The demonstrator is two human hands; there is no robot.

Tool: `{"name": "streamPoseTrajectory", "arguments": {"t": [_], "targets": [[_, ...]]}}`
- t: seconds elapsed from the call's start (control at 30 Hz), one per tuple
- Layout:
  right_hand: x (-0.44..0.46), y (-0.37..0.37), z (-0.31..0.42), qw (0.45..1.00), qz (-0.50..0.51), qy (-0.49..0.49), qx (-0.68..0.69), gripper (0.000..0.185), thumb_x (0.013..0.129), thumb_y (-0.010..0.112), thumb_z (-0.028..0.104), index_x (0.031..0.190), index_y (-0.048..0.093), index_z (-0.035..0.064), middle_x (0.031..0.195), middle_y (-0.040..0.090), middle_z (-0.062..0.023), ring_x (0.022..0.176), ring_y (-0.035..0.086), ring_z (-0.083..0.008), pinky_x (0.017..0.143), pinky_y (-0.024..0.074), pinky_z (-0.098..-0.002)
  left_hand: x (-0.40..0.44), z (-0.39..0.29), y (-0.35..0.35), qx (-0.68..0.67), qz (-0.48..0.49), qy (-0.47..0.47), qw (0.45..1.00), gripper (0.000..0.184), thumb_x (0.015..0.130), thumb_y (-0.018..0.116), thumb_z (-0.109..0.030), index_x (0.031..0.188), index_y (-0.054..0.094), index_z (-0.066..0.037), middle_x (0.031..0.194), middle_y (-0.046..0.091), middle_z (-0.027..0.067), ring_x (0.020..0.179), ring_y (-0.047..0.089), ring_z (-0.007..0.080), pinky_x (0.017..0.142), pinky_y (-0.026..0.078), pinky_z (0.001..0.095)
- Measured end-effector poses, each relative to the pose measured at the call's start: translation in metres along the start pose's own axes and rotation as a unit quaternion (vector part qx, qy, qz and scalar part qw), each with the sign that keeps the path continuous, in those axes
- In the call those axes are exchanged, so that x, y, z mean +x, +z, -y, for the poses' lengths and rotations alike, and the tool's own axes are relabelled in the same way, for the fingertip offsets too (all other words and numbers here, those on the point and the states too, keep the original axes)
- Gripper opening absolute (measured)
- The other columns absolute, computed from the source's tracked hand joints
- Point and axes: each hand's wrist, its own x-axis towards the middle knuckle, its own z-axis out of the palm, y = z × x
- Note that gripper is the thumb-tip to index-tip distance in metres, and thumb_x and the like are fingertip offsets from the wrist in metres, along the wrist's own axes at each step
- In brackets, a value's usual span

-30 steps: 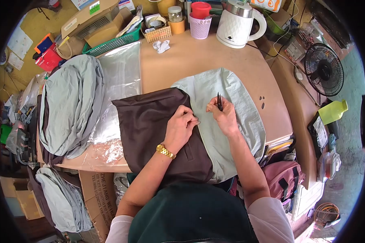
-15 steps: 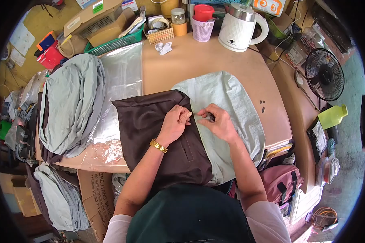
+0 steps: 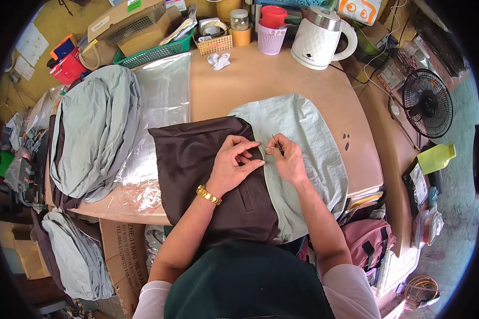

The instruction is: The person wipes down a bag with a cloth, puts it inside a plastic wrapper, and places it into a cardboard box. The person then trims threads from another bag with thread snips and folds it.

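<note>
A dark brown cloth piece lies on the table in front of me, joined along a seam to a pale grey-green cloth piece. On the brown side, my left hand, with a gold watch at the wrist, rests with thumb and forefinger spread apart against the seam. Just across from it, my right hand is closed around a small dark pointed tool; its tip points up and most of it is hidden in the fingers. A stitched slit shows in the brown cloth below my left hand.
To the left lies a pile of grey-green cloth beside clear plastic sheets. A white kettle, a pink cup and a green basket stand along the back. A black fan is at the right.
My left fingers have gone from a pinch to a spread along the seam. My right hand has turned and shifted slightly, and the dark tool's tip now points upward.
</note>
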Motion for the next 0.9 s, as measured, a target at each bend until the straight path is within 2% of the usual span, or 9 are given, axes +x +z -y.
{"name": "streamPoseTrajectory", "arguments": {"t": [0.1, 0.17, 0.23, 0.4, 0.5, 0.6, 0.73, 0.8, 0.9], "targets": [[-0.002, -0.001, 0.005, 1.0, 0.013, -0.003, 0.025, 0.006, 0.084, 0.054, -0.007, 0.082, 0.053, -0.001, 0.072, 0.055, -0.0035, 0.07, 0.051, -0.0097, 0.065, 0.0443, -0.0253, 0.002, -0.014, 0.009, 0.1, -0.041, 0.037, 0.993, 0.036, 0.077, 0.078, -0.008, 0.112, 0.07, -0.009, 0.1, 0.055, 0.0027, 0.079, 0.058, 0.0092, 0.068, 0.05, 0.0226], [-0.003, -0.002, 0.007, 0.999, 0.027, 0.002, -0.022, 0.007, 0.083, 0.056, -0.008, 0.086, 0.054, -0.0012, 0.074, 0.059, -0.0126, 0.069, 0.061, -0.018, 0.068, 0.0483, -0.0293, 0.003, -0.011, 0.016, 0.093, -0.048, 0.006, 0.994, 0.033, 0.076, 0.079, -0.009, 0.108, 0.072, -0.008, 0.094, 0.057, 0.0029, 0.075, 0.058, 0.0097, 0.066, 0.05, 0.0232], [-0.006, 0.0, 0.007, 0.999, 0.023, -0.019, -0.014, 0.01, 0.082, 0.056, -0.009, 0.086, 0.054, -0.001, 0.074, 0.059, -0.0124, 0.068, 0.059, -0.0178, 0.067, 0.0483, -0.029, 0.003, -0.006, 0.02, 0.082, -0.074, -0.007, 0.994, 0.024, 0.075, 0.079, -0.008, 0.099, 0.074, -0.006, 0.082, 0.061, 0.0024, 0.064, 0.059, 0.0104, 0.061, 0.05, 0.0242], [-0.007, 0.005, 0.005, 0.998, 0.005, -0.065, 0.024, 0.015, 0.079, 0.057, -0.013, 0.087, 0.055, 0.0, 0.073, 0.059, -0.012, 0.067, 0.06, -0.0187, 0.065, 0.0481, -0.0287, 0.002, -0.006, 0.023, 0.079, -0.101, 0.017, 0.992, 0.022, 0.075, 0.078, -0.006, 0.096, 0.074, -0.004, 0.089, 0.06, 0.0043, 0.07, 0.06, 0.011, 0.061, 0.049, 0.0235], [-0.007, 0.006, 0.007, 0.995, -0.013, -0.099, 0.014, 0.016, 0.083, 0.057, -0.015, 0.084, 0.053, 0.0004, 0.076, 0.057, -0.0035, 0.067, 0.051, -0.008, 0.062, 0.0438, -0.0223, 0.001, -0.003, 0.026, 0.042, -0.126, 0.026, 0.991, 0.015, 0.076, 0.076, -0.002, 0.09, 0.073, -0.002, 0.094, 0.059, 0.0056, 0.073, 0.06, 0.0113, 0.062, 0.05, 0.0235], [-0.005, -0.004, 0.022, 0.989, 0.0, -0.143, -0.032, 0.014, 0.083, 0.061, -0.011, 0.089, 0.056, 0.001, 0.089, 0.059, -0.0064, 0.075, 0.055, -0.0094, 0.064, 0.046, -0.0227, 0.002, 0.002, 0.024, 0.031, -0.107, 0.024, 0.993, 0.005, 0.078, 0.073, 0.0, 0.082, 0.069, 0.001, 0.095, 0.061, 0.0065, 0.074, 0.059, 0.0111, 0.065, 0.049, 0.0238], [-0.006, -0.02, 0.037, 0.993, -0.064, -0.042, 0.089, 0.03, 0.077, 0.073, 0.005, 0.105, 0.063, 0.0068, 0.097, 0.059, -0.0092, 0.087, 0.063, -0.0237, 0.077, 0.0501, -0.0345, 0.005, 0.01, 0.009, -0.113, -0.048, 0.006, 0.992, 0.005, 0.082, 0.068, 0.002, 0.079, 0.064, 0.001, 0.102, 0.064, 0.0057, 0.071, 0.054, 0.005, 0.063, 0.046, 0.0206], [-0.009, -0.039, 0.046, 0.991, 0.018, -0.059, -0.118, 0.029, 0.076, 0.073, 0.006, 0.104, 0.065, 0.0089, 0.094, 0.058, -0.007, 0.085, 0.062, -0.0274, 0.078, 0.0494, -0.0377, 0.003, 0.009, 0.004, -0.095, 0.001, -0.045, 0.994, 0.007, 0.085, 0.069, -0.002, 0.08, 0.063, 0.0, 0.104, 0.066, 0.0071, 0.085, 0.058, 0.0093, 0.075, 0.048, 0.0257], [-0.016, -0.044, 0.054, 0.966, 0.012, -0.142, -0.218, 0.025, 0.073, 0.076, 0.01, 0.097, 0.068, 0.0101, 0.091, 0.057, -0.0051, 0.077, 0.061, -0.0247, 0.071, 0.0477, -0.037, 0.003, 0.015, 0.004, -0.12, 0.011, -0.034, 0.992, 0.008, 0.085, 0.067, -0.002, 0.08, 0.061, 0.0, 0.108, 0.066, 0.009, 0.091, 0.058, 0.01, 0.079, 0.047, 0.0259]]}}
